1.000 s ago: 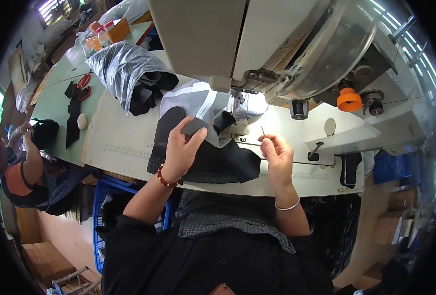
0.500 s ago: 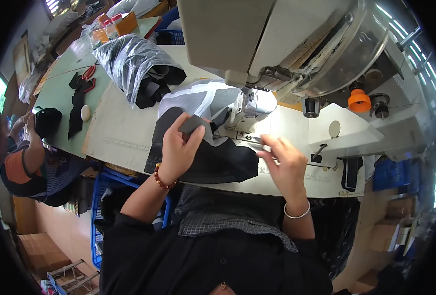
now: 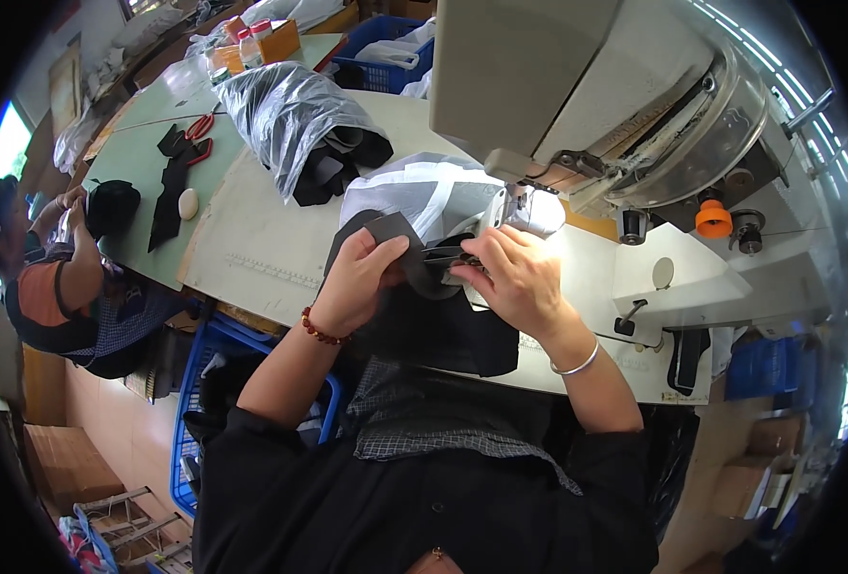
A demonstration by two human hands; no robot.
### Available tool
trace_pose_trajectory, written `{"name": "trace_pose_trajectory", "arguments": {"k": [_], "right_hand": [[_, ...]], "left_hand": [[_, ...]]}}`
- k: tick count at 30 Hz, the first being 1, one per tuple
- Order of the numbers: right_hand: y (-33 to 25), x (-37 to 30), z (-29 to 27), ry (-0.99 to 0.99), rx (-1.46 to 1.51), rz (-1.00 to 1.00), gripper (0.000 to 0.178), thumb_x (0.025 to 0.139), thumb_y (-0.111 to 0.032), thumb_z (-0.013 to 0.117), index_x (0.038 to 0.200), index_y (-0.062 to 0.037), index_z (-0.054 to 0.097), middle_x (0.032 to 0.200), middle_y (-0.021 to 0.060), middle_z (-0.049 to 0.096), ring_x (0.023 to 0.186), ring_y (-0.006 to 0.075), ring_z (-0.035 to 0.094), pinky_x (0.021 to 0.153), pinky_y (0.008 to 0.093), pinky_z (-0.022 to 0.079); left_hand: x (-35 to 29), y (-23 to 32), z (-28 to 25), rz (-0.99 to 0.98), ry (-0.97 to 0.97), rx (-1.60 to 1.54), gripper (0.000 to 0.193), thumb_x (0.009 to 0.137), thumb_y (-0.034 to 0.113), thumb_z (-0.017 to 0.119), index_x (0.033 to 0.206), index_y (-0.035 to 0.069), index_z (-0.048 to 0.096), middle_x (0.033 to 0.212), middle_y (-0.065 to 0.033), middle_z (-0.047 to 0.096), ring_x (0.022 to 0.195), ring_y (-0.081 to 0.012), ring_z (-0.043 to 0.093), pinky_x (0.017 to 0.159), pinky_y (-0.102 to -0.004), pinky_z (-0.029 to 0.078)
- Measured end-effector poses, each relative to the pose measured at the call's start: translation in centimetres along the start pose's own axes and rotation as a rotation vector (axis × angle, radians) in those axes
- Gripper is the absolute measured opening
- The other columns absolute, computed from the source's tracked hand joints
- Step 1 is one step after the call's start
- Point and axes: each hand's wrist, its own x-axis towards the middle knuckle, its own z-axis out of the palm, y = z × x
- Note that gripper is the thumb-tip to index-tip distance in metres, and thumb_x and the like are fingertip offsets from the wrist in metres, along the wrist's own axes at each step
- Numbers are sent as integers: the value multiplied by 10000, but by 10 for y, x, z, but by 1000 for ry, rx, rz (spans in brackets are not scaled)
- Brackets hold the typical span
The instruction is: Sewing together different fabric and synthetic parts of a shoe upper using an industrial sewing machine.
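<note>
My left hand [image 3: 359, 277] is closed, pinching the edge of a dark grey fabric piece [image 3: 397, 230] between thumb and fingers. From that pinch the piece curls down over a larger black fabric part [image 3: 462, 330] at the table's front edge. Held in my closed right hand [image 3: 520, 273] is a small metal tool that looks like thread snips [image 3: 451, 256]; its tips reach the fabric beside my left fingers. Both hands are just in front of the sewing machine [image 3: 577, 105]. My right fingers partly hide the tool and the machine's needle area.
White sheer material [image 3: 414, 196] lies behind my hands. A plastic-wrapped bundle of black pieces [image 3: 300, 129] is farther left. Red-handled scissors [image 3: 200, 139] rest on the green table, where another person [image 3: 60, 277] handles a black item. A blue basket [image 3: 189, 421] stands below left.
My right hand has moved left and up with the tool, its tips now at the fabric by my left hand. The fabric has been lifted and folded over. The view has shifted slightly.
</note>
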Motion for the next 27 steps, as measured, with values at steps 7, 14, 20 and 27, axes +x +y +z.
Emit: {"name": "trace_pose_trajectory", "arguments": {"k": [7, 14, 20, 27], "right_hand": [[-4, -2, 3, 65, 42, -53, 242, 762, -216, 788, 850, -97, 597, 739, 2, 579, 673, 181, 602, 556, 301, 473], [4, -111, -49, -59, 207, 746, 247, 779, -119, 802, 938, -37, 632, 780, 108, 676, 690, 222, 699, 603, 309, 527], [20, -175, -51, -124, -548, 693, 336, 782, -215, 798, 1039, -45, 664, 966, 120, 676, 914, 294, 604, 833, 395, 478], [-26, -128, -70, -338, -246, 1053, 538, 773, -361, 808, 1144, 0, 663, 989, 145, 680, 972, 309, 611, 840, 384, 499]], "left_hand": [[3, -3, 1, -38, -31, -72, 171, 992, 128, 572, 1118, 18, 606, 1054, -47, 668, 974, -139, 660, 868, -338, 562], [2, -3, 5, 160, 18, 120, 246, 973, 76, 600, 1197, -23, 616, 1096, -41, 664, 942, -102, 633, 851, -255, 522], [-10, -1, 31, 681, 56, 838, 147, 813, 30, 722, 942, -4, 658, 987, -77, 616, 916, -184, 595, 801, -306, 477], [-30, -15, 60, 846, 72, 1016, 129, 755, 20, 773, 817, -10, 664, 865, -90, 564, 701, -232, 570, 615, -311, 464]]}}
